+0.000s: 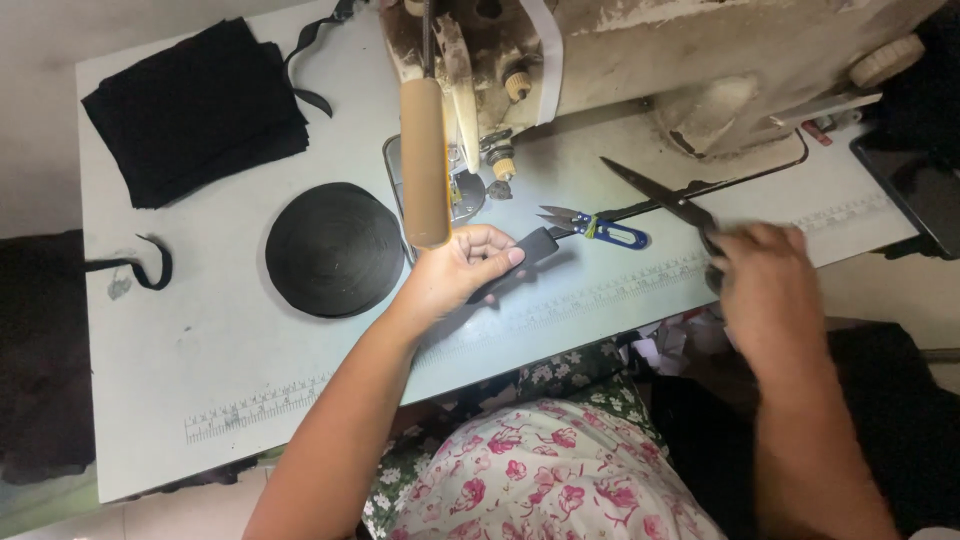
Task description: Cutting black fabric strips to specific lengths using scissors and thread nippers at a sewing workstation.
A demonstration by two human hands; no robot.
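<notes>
Down at the pale sewing table point(200, 340), the person's left hand point(455, 270) is curled around the end of a black strap point(525, 255), thumb on top and fingers folded under it, pressing the strip flat on the tabletop just in front of the sewing machine point(640, 60). The strap's free end points toward a small pair of blue-handled thread snips point(600, 228) lying just beside it. The right hand point(765, 275), blurred, is closed over the handles of large black scissors point(660, 195), whose blades stand open and point left toward the machine's base; how tightly the fingers grip cannot be told. A flat coil of black webbing point(335, 250) lies left of the left hand, near it but apart. A stack of folded black fabric point(195, 110) sits at the far left corner, and a short curl of black strap point(150, 265) lies near the left edge.
</notes>
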